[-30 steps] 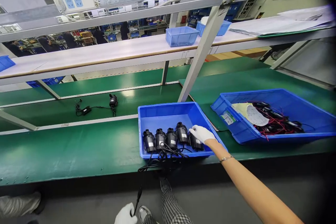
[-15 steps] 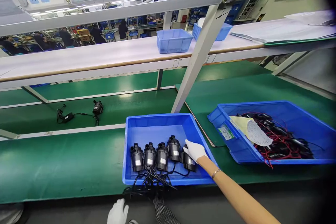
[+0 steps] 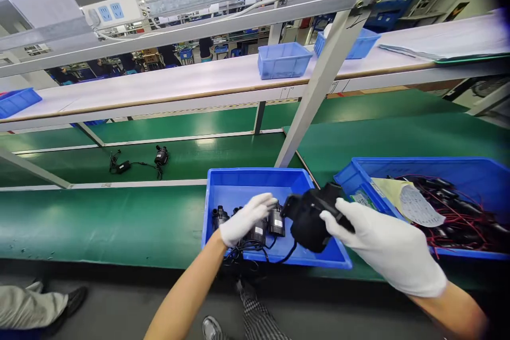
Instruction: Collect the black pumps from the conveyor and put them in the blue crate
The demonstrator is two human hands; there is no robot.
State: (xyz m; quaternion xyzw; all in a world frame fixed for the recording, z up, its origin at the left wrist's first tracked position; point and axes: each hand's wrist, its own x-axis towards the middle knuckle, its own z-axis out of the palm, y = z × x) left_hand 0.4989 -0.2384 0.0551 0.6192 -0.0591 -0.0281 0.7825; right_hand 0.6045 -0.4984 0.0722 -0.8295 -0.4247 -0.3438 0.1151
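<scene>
Your gloved right hand (image 3: 382, 247) clasps a black plastic pump (image 3: 308, 215) above the blue plastic tray (image 3: 255, 178) on the green worktop (image 3: 99, 223); your left hand (image 3: 245, 218), fingers loose, rests on the pumps inside.

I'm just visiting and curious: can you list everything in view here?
Tray of pumps: one, blue, centre front on the bench.
Pumps in tray: several, black, in a row, cables trailing.
Lifted pump: one, black, above the tray's right edge.
Tray of wired parts: one, blue, right, black parts with red wires and a paper sheet.
Pump with adapter: one, black, on the far green belt.
Small bins: two, blue, upper shelf.
Power strip: one, white, overhead rail.
Left hand: white glove, on the row of pumps.
Right hand: white glove, grip on the lifted pump.
</scene>
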